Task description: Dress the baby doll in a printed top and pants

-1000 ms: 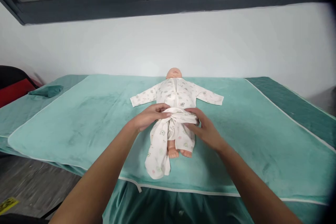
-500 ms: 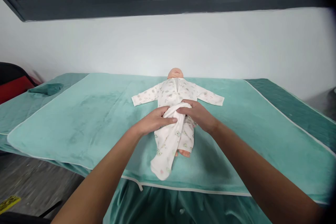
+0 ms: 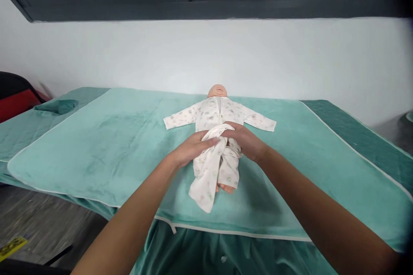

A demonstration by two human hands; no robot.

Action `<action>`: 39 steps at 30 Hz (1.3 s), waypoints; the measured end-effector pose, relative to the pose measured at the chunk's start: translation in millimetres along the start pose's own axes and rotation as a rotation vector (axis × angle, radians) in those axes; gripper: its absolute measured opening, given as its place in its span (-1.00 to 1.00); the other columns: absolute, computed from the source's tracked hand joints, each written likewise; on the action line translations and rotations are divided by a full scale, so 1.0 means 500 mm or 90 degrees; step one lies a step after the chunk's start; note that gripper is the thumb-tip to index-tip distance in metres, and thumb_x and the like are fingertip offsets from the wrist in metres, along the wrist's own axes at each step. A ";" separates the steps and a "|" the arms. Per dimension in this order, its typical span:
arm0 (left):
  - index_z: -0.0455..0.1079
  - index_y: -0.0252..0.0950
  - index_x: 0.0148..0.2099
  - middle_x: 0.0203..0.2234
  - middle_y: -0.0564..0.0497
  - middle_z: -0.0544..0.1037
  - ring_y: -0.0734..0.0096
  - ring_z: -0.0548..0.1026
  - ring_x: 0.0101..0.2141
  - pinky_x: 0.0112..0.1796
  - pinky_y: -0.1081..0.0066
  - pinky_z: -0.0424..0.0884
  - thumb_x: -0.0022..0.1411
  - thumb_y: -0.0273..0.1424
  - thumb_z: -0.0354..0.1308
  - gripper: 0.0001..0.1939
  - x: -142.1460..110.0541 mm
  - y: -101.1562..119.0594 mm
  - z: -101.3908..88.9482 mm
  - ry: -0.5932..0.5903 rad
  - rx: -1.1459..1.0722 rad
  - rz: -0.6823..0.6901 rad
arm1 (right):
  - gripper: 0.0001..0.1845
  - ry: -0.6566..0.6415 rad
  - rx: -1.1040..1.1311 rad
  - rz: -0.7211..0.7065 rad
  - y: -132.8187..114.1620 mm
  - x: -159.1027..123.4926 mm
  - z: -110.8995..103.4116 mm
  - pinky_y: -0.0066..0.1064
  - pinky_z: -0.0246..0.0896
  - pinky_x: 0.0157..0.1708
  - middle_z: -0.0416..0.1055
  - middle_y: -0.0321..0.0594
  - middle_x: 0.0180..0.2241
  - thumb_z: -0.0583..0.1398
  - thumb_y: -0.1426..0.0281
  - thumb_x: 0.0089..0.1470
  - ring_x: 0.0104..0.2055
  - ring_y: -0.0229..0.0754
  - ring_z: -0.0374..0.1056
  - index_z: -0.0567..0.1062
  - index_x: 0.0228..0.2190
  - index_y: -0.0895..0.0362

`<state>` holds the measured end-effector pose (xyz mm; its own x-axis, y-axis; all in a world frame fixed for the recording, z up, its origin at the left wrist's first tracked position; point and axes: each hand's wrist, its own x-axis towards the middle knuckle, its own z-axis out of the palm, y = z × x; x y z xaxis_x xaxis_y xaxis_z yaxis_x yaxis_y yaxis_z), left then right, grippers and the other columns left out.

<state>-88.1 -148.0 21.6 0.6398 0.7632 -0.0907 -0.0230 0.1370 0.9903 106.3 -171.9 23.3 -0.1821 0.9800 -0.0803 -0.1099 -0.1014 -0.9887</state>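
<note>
A baby doll (image 3: 217, 90) lies on its back on the green padded bed, head toward the wall, arms spread. It wears a white printed long-sleeved top (image 3: 206, 112). White printed baby pants (image 3: 206, 176) hang over its lower body; one leg dangles loose to the left, while the other lies around the doll's leg, with a foot (image 3: 227, 188) poking out. My left hand (image 3: 195, 147) pinches the left side of the bunched waistband. My right hand (image 3: 242, 138) grips its right side, fingers partly tucked into the cloth. The doll's hips are hidden behind the hands and fabric.
The green bed cover (image 3: 106, 150) has white piping along its edges. A white wall (image 3: 200, 56) and a dark window frame (image 3: 129, 6) rise behind it. A red and black chair or bag (image 3: 17, 101) stands at the far left.
Both hands stay on the waistband. More cloth is gathered between them, and the loose pant leg has drawn up a little and shifted slightly right.
</note>
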 end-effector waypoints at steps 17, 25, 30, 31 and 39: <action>0.46 -0.31 0.06 -0.13 -0.12 0.60 0.20 0.53 -0.15 -0.17 0.36 0.40 0.12 -0.12 0.34 -0.47 -0.008 -0.017 0.015 0.019 -0.006 0.009 | -0.67 -0.052 0.027 0.002 0.011 -0.016 0.009 -0.39 0.29 -0.29 0.52 -0.30 -0.31 0.36 0.28 -0.03 -0.30 -0.20 0.41 0.53 -0.19 0.10; 0.46 -0.31 -0.01 -0.21 -0.07 0.61 0.33 0.53 -0.26 -0.25 0.42 0.38 0.12 -0.20 0.36 -0.56 -0.023 -0.037 0.007 0.108 -0.105 0.035 | -0.58 -0.139 -0.112 -0.012 0.014 -0.025 0.003 -0.36 0.28 -0.23 0.52 -0.24 -0.20 0.33 0.13 0.03 -0.19 -0.15 0.41 0.53 -0.13 0.10; 0.45 -0.34 0.01 -0.26 -0.09 0.60 0.39 0.50 -0.35 -0.33 0.45 0.38 0.16 -0.14 0.32 -0.53 -0.049 -0.051 0.034 0.165 -0.156 0.029 | -0.63 -0.143 -0.255 -0.054 0.014 -0.020 0.010 -0.28 0.28 -0.10 0.52 -0.22 -0.09 0.28 0.18 0.09 -0.05 -0.06 0.41 0.54 -0.10 0.08; 0.45 -0.34 0.04 -0.25 -0.10 0.60 0.40 0.49 -0.37 -0.35 0.45 0.37 0.17 -0.13 0.30 -0.51 -0.058 -0.050 0.044 0.178 -0.157 0.026 | -0.66 -0.127 -0.285 -0.064 0.015 -0.018 0.013 -0.29 0.27 -0.11 0.52 -0.23 -0.11 0.26 0.19 0.10 -0.06 -0.07 0.41 0.54 -0.12 0.08; 0.44 -0.31 0.11 -0.12 -0.15 0.59 0.25 0.54 -0.21 -0.22 0.38 0.43 0.18 -0.15 0.29 -0.48 -0.149 -0.052 0.160 0.342 -0.272 -0.020 | -0.88 -0.137 -0.510 -0.132 0.023 -0.021 0.022 -0.39 0.21 -0.29 0.53 -0.27 -0.33 0.21 0.34 0.07 -0.27 -0.17 0.40 0.52 -0.40 0.12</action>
<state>-73.8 -259.0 11.2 0.1772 0.9471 -0.2677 -0.3830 0.3170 0.8677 96.2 -185.3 14.2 -0.4248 0.9035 0.0573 0.5480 0.3070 -0.7781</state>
